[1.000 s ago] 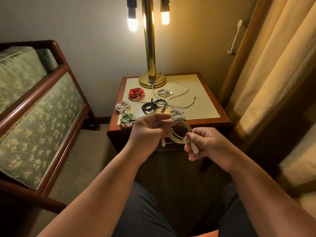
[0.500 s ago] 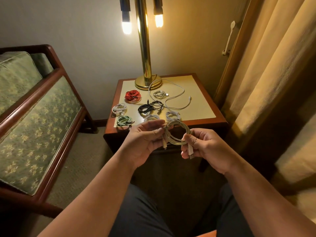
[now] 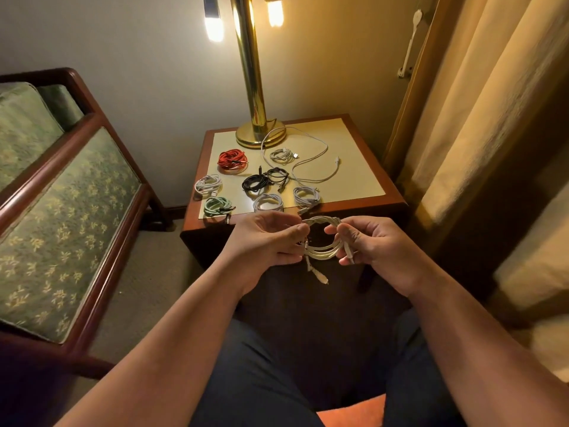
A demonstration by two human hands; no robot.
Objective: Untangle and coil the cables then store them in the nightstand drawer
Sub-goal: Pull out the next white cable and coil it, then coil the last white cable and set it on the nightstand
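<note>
**A:** Well, how far along is the job?

**B:** Past the middle, I'd judge. Eight bundles lie wound on the nightstand (image 3: 363, 183): a red coil (image 3: 231, 160), a green coil (image 3: 217, 206), two black coils (image 3: 255, 182) touching each other, and four white coils (image 3: 268, 203) spread around them.

**A:** And the one being worked on?

**B:** A pale coil (image 3: 323, 252) is held in the air just in front of the nightstand's near edge. The left hand (image 3: 271, 238) pinches its left side between thumb and fingertips. The right hand (image 3: 369, 245) has its fingers curled round the right side, clamping one plug against the loops. The other plug (image 3: 323, 279) hangs free below.

**A:** So that one is nearly wound?

**B:** It looks so. Only the short hanging tail seems left to tuck in.

**A:** What remains after it?

**B:** One long cable (image 3: 337, 161) lies uncoiled, snaking from the lamp (image 3: 251, 87) base across the back of the top. It needs winding. Storing has not begun, as far as I can see, since every finished coil sits on top. The drawer front is in deep shadow behind the hands, so I cannot tell whether it is open or closed.
</note>
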